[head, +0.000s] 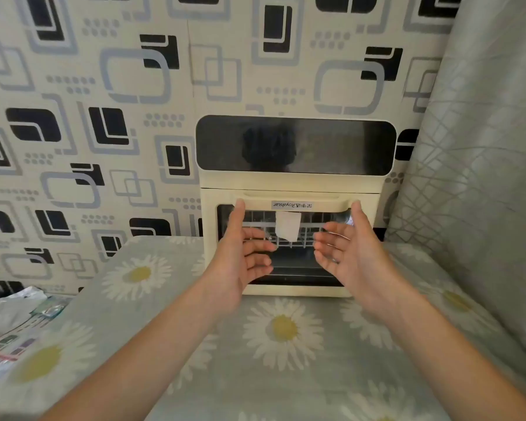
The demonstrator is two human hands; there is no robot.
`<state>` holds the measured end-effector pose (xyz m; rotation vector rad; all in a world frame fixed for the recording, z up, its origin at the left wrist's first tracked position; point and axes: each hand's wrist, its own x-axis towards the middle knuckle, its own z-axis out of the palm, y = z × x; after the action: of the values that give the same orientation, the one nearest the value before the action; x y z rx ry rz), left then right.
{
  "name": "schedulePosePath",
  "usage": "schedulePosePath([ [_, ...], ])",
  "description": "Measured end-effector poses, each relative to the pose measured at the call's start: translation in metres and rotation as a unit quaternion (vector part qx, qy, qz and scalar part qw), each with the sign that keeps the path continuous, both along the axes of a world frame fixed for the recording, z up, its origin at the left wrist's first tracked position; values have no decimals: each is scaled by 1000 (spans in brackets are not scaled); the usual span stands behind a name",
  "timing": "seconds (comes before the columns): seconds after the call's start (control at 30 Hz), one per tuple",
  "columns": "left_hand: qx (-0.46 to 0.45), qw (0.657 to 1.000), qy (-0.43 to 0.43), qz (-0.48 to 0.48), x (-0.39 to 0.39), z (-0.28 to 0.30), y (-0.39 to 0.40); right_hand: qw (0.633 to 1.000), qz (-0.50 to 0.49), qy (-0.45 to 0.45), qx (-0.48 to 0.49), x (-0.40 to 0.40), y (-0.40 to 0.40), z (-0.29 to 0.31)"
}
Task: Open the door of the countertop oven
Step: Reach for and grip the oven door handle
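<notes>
My fingers (pixel 257 249) are loosely spread and curled, pinching nothing, both hands open in front of the countertop oven (pixel 290 205).

My left hand (pixel 240 253) and right hand (pixel 345 250) face each other, palms inward, thumbs raised to touch the ends of the door handle (pixel 292 202). A label (pixel 291 205) on the handle reads "Royalstar" upside down, beside characters I cannot read. A white tag (pixel 287 226) hangs below it. The cream oven stands at the far edge of the daisy-print surface (pixel 283 344), against the patterned wall (pixel 88 101).
</notes>
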<state>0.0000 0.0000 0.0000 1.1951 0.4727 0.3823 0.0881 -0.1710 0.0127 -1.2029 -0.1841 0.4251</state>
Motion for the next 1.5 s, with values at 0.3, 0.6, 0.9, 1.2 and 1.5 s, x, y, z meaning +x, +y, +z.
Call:
schedulePosePath([
  [0.3,-13,999,-22,23,8,12,5,997,1,71,30,18,4,13],
  [0.6,-54,994,-58,75,12,27,6,995,19,72,74,21,9,23],
  [0.9,-87,989,-90,84,15,31,-2,980,60,100,161,18,15,22],
  [1.2,-123,982,-109,97,17,36,-10,979,38,93,177,18,25,22],
  [1.5,-136,977,-108,125,17,37,-15,980,15,93,175,20,28,20],
])
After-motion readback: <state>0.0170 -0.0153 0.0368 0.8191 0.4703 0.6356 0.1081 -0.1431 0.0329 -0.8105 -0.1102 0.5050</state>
